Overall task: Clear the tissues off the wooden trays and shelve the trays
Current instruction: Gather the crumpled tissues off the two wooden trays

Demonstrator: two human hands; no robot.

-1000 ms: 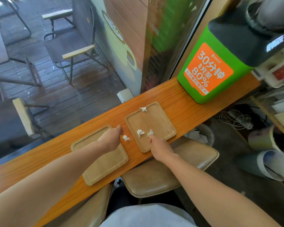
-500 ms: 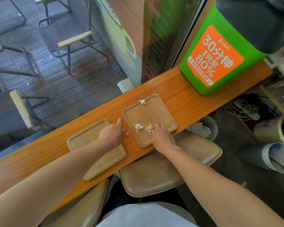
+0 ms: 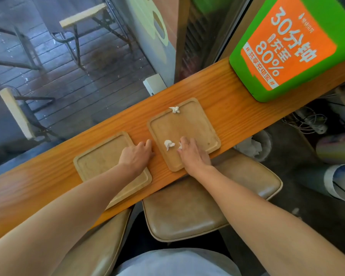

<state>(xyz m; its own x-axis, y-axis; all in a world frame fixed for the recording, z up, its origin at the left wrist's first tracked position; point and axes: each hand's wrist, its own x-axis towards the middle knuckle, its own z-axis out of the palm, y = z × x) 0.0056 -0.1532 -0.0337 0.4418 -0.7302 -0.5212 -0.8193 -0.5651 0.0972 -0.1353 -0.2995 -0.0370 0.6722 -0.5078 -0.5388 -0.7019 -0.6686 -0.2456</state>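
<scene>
Two square wooden trays lie side by side on an orange wooden counter (image 3: 237, 108). My left hand (image 3: 136, 156) rests palm down across the inner edge of the left tray (image 3: 100, 162), its fingers curled in the gap between the trays; a small tissue wad lay there and is now hidden under it. On the right tray (image 3: 195, 124), my right hand (image 3: 193, 156) pinches a white tissue wad (image 3: 180, 146) at its fingertips. A second wad (image 3: 168, 144) lies just left of it. A third wad (image 3: 174, 109) sits at the tray's far corner.
A green charging kiosk (image 3: 287, 56) with an orange sign stands on the counter's right end. A window runs along the far edge, with a white box (image 3: 154, 84) against it. Under the counter are tan stools (image 3: 197, 202) and a waste bin (image 3: 256, 146) holding tissues.
My left hand slid right over the tissue wad between the trays and now covers it. My right hand moved forward onto the right tray and closed its fingers on the nearest wad.
</scene>
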